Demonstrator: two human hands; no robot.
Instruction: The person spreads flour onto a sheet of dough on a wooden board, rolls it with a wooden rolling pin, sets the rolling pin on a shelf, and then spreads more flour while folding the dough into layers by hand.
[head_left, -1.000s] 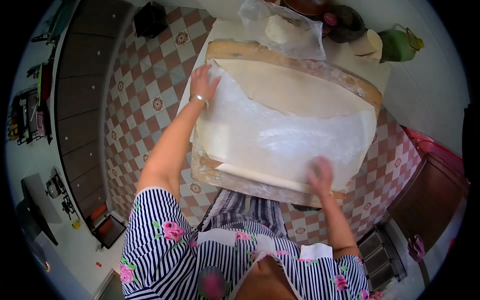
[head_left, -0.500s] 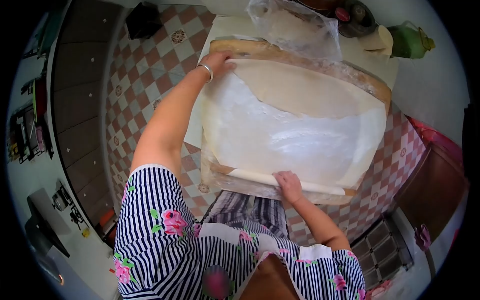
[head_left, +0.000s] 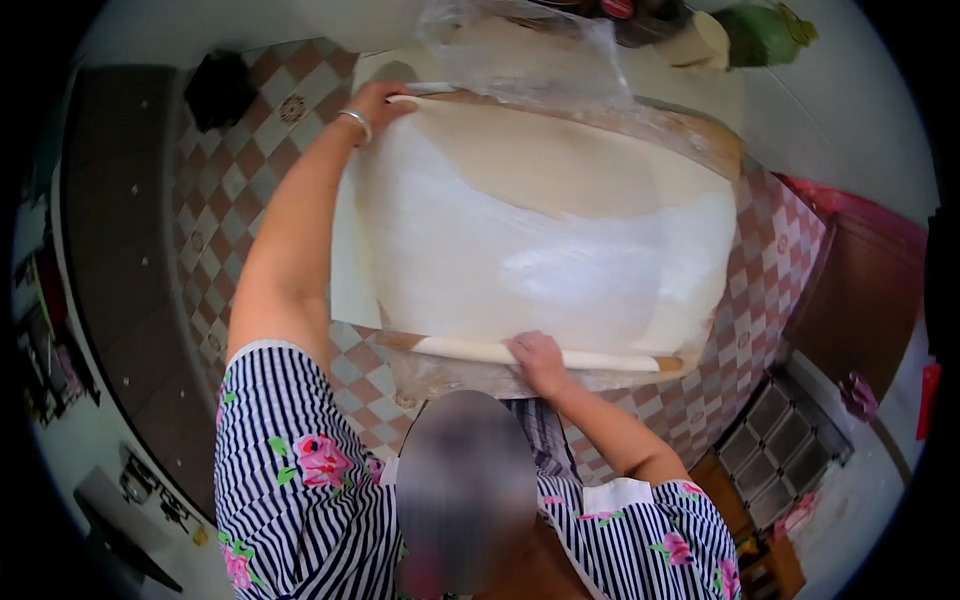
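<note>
Head view: I see the dough sheet (head_left: pixel 520 230) spread over the board (head_left: pixel 715 145), its near edge wrapped around a rolling pin (head_left: pixel 668 364). My left hand (head_left: pixel 380 108) pinches the sheet's far left corner. My right hand (head_left: pixel 540 362) lies on the wrapped pin, left of its middle; I cannot tell how firmly it grips. Beyond the far edge sits a plastic bag (head_left: pixel 530 60); open tiled floor (head_left: pixel 760 270) borders the right side.

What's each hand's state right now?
Left hand: closed on the dough sheet at its far left corner.
Right hand: on the dough-wrapped rolling pin; can't tell if closed.
</note>
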